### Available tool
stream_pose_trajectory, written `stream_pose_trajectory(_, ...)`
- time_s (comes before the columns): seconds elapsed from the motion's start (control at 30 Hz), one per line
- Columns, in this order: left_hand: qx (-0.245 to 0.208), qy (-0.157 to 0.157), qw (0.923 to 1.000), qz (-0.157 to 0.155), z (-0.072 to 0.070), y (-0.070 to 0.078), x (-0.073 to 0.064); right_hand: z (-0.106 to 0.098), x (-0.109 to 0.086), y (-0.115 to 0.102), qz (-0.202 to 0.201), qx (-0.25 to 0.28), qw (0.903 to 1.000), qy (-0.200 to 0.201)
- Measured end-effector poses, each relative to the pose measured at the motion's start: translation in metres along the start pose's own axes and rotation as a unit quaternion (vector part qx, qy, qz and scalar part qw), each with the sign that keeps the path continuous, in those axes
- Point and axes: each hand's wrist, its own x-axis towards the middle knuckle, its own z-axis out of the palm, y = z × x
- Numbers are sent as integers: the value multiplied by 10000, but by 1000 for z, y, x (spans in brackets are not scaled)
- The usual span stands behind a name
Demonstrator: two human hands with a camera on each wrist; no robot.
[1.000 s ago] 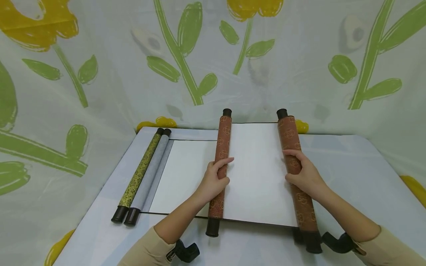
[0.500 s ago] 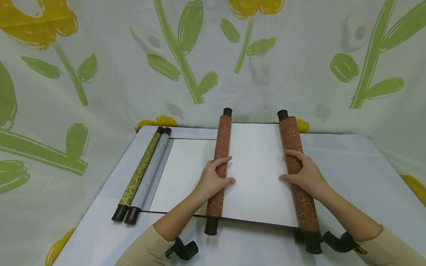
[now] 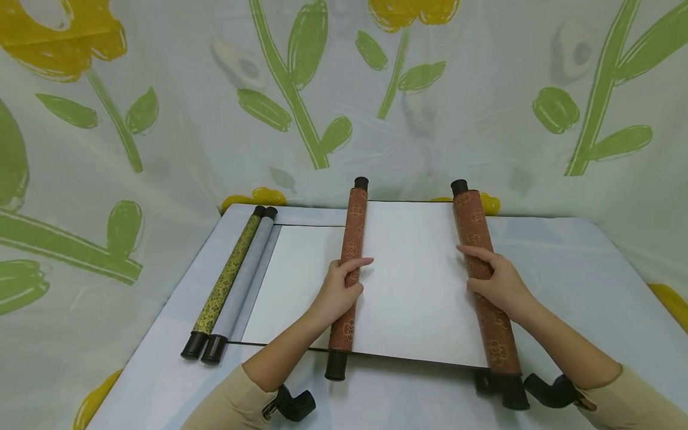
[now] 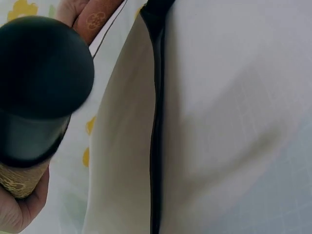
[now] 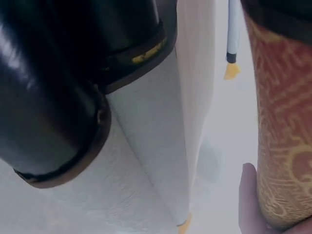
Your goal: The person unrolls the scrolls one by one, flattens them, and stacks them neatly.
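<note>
A handscroll lies partly unrolled, its white paper (image 3: 414, 286) stretched between two red-brown flowered rollers with black end knobs. My left hand (image 3: 334, 294) grips the left roller (image 3: 355, 224) around its middle, forefinger over the top and thumb on the near side. Around the right roller (image 3: 470, 215) curls my right hand (image 3: 501, 283), thumb and fingers on its inner edge. In the left wrist view a black knob (image 4: 44, 73) looms large at the left. The right wrist view shows the red patterned roller (image 5: 285, 117) held at the right side.
Left of and partly under the scroll lies another white sheet (image 3: 298, 269). At its left edge a yellow-green patterned roller (image 3: 228, 275) and a grey roller (image 3: 244, 275) rest side by side. A floral curtain (image 3: 430, 119) hangs behind the pale table (image 3: 570, 286).
The left roller has shifted slightly left and the right roller slightly right, so more white paper shows between them. Both thumbs, stretched over the paper half a second ago, are drawn back against the rollers.
</note>
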Motion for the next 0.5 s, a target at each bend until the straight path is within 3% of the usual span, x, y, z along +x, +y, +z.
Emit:
stream_pose_trajectory(0.23,117,-43,9999,69,-3,-1,-2,2,-2,1,28,-534,9979,376)
stream_pose_trajectory(0.5,348,291,9989,79,-8,-7,-1,2,-5,2,-145,-883,9943,576)
